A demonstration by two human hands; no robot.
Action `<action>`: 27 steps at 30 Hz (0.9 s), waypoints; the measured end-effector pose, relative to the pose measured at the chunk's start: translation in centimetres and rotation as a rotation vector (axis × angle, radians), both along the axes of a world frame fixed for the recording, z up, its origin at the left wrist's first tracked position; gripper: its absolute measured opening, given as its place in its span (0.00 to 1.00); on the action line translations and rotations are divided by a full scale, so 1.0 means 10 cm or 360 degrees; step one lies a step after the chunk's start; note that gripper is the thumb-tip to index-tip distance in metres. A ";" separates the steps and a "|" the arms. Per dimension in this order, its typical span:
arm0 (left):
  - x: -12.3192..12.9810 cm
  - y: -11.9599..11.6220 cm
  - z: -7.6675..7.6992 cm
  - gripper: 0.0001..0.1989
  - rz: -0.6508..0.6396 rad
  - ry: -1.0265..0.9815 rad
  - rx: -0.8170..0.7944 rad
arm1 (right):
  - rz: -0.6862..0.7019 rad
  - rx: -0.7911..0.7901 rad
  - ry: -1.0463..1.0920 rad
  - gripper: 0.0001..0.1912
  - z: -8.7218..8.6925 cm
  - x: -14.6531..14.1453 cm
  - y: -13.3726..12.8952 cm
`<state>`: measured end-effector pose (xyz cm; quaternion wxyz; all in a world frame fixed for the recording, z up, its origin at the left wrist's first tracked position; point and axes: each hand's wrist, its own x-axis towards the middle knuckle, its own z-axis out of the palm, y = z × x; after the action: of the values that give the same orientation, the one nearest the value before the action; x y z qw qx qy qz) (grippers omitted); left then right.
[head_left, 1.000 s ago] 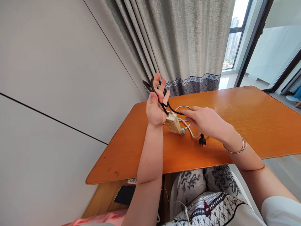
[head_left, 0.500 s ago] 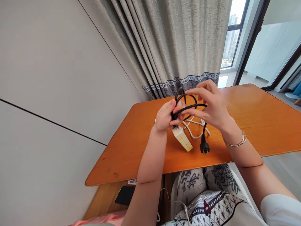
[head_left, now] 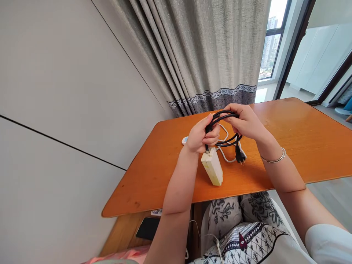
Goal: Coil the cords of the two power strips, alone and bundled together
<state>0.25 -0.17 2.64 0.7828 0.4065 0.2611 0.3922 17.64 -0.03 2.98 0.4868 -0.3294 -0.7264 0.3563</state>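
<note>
A black power cord [head_left: 227, 143] is gathered in loops between my hands above the table. My left hand [head_left: 202, 134] is closed round the bundle near the yellowed white power adapter [head_left: 212, 167], which hangs just below it. My right hand [head_left: 244, 119] pinches the far side of the loops, its fingers bent over the cord. Below the right hand dangles the cord's black plug [head_left: 240, 156], prongs down. A white cable [head_left: 227, 160] runs from the adapter and lies in curves on the wood behind it.
The orange-brown wooden table [head_left: 154, 172] extends to both sides. A small white and blue object [head_left: 184, 140] lies beyond my left wrist. A dark phone [head_left: 147, 228] rests on a lower wooden surface at left. A grey curtain [head_left: 214, 55] hangs behind the table.
My right hand has closed on the loops, which are now drawn together. The plug has risen a little, and the adapter has turned to hang more upright.
</note>
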 end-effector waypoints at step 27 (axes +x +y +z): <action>0.05 -0.03 0.02 0.26 0.0476 -0.0372 0.0060 | 0.0452 -0.0564 0.0440 0.25 -0.08 0.02 0.20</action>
<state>0.77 -0.50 2.86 0.7330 0.3295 0.2183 0.5536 17.88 2.01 2.20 0.4613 -0.2523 -0.6181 0.5844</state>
